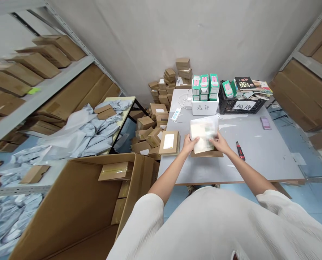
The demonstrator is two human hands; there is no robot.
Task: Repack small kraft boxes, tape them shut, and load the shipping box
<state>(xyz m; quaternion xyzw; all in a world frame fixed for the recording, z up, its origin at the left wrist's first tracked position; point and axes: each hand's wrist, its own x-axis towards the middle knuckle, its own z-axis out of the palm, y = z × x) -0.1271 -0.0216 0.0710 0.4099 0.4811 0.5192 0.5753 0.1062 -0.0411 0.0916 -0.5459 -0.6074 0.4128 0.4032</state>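
Between my hands, over the grey table (258, 151), is a pale, flat, book-sized item (202, 131) with a whitish, partly see-through wrap along its top; it is blurred. My left hand (190, 143) grips its left edge, thumb on the face. At its right side my right hand (219, 142) is closed round the edge. A brown cardboard piece (208, 154), possibly a box, shows just below the item, mostly hidden. To the left sits a cardboard box with a white label (169, 142). A red and black box cutter (240, 150) lies on the right.
Behind stand a white bin (204, 107) of green boxes and a black crate (242, 106) with books. A power strip (176, 115) lies at the table's left edge. A large open carton (87, 202) stands at lower left; boxes (147, 135) are heaped beyond it. Shelves (76, 68) flank both sides.
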